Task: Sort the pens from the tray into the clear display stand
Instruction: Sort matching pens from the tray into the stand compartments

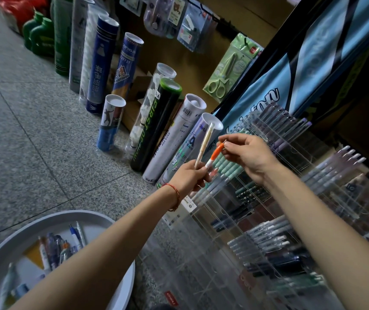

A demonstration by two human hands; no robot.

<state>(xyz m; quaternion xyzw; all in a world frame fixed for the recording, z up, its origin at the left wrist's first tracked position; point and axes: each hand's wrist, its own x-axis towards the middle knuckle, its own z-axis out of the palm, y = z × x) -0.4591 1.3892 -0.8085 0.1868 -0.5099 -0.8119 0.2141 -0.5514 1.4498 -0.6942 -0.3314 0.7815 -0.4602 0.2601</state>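
Both hands are raised mid-frame over the top edge of the clear display stand (201, 253), which fills the lower right of the frame. The left hand (190, 175), centre frame, has its fingers curled round the lower end of a beige pen (203, 146). That pen stands tilted, its top pointing to the upper right. The right hand (250, 157), right of centre, pinches the top end of an orange pen (216, 153) between thumb and forefinger, with the other fingers loosely curled. The orange pen slants down-left and its white lower end reaches the left hand's fingertips. Cannot tell whether the left hand also grips it. The two pens are just beside each other, not crossed. There is a red cord bracelet (174, 195) on the left wrist.

The round white tray (45, 220) is in the lower left corner, partly behind the left forearm. It holds loose pens (63, 245), mixed blue, white and orange, lying in a heap. The display stand slots hold rows of pens lying parallel: mint ones just below the hands, purple-grey ones upper right, dark and white ones lower right. Some slots near the bottom centre look bare, though this is blurred.

Shuttlecock tubes (156, 126) lean in a row on the grey speckled floor (22, 130), from upper left to centre. A green scissors pack (228, 70) hangs upper centre-right. A blue bag (313, 52) is at upper right. Green bottles (38, 34) are at far upper left.
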